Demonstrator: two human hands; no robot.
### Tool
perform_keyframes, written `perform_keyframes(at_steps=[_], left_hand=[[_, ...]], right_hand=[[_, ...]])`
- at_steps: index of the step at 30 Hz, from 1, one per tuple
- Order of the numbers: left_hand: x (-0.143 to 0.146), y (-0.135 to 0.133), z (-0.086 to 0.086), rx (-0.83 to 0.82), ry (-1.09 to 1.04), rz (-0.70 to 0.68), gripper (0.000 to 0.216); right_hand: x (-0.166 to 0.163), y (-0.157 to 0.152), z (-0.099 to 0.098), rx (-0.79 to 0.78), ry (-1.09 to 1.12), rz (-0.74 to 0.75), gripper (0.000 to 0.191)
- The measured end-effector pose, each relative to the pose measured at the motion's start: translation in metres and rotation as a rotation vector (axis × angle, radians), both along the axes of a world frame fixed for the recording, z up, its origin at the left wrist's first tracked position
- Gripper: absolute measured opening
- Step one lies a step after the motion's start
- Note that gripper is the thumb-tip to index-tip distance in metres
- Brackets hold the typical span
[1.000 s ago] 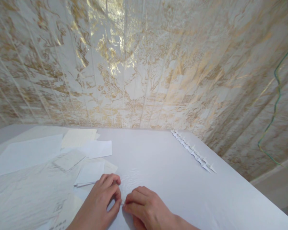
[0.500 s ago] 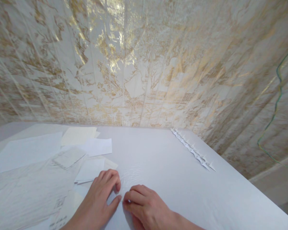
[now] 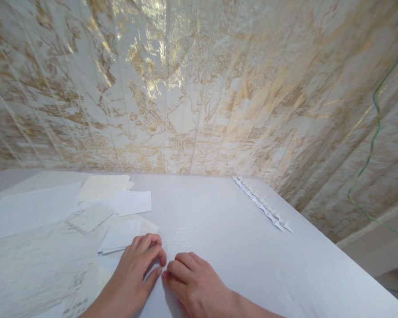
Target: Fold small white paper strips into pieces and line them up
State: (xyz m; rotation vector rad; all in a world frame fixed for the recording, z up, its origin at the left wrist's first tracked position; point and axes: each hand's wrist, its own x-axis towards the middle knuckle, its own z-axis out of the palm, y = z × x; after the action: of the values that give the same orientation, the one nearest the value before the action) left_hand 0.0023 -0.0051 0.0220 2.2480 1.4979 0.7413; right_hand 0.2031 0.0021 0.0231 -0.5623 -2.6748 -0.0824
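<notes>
My left hand (image 3: 134, 271) is at the lower middle of the table, its fingers curled and the thumb tip close to the index finger. Right beside it, my right hand (image 3: 197, 282) is closed with its fingers pinched together. The fingertips of both hands nearly meet, low over the white tabletop (image 3: 199, 216). Anything between them is hidden or too small to make out against the white surface. Just beyond my left hand lies a small stack of white paper pieces (image 3: 121, 234).
Large paper sheets (image 3: 33, 207) and cut pieces, among them a cream one (image 3: 104, 186), overlap on the left. Small pointed folded-paper shapes (image 3: 258, 201) stand in rows near the right edge. Behind is a gold-patterned curtain (image 3: 185, 88); a green cord (image 3: 373, 141) hangs at right.
My left thumb and fingers have drawn slightly closer together, and my right hand has shifted a little. The whole view has moved slightly, so the table things appear further left.
</notes>
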Motion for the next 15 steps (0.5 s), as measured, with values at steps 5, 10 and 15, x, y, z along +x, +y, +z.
perform_keyframes(at_steps=[5, 10, 15], left_hand=[[0.000, -0.003, 0.001, 0.006, -0.017, -0.010, 0.010], [0.001, -0.006, 0.007, 0.038, 0.009, -0.046, 0.019], [-0.003, -0.011, 0.010, 0.126, 0.130, -0.167, 0.025]], right_hand=[[0.007, 0.002, -0.009, 0.155, 0.059, 0.000, 0.004], [0.021, 0.004, -0.007, -0.031, 0.077, -0.001, 0.012], [0.017, 0.006, -0.009, -0.227, 0.154, -0.090, 0.022]])
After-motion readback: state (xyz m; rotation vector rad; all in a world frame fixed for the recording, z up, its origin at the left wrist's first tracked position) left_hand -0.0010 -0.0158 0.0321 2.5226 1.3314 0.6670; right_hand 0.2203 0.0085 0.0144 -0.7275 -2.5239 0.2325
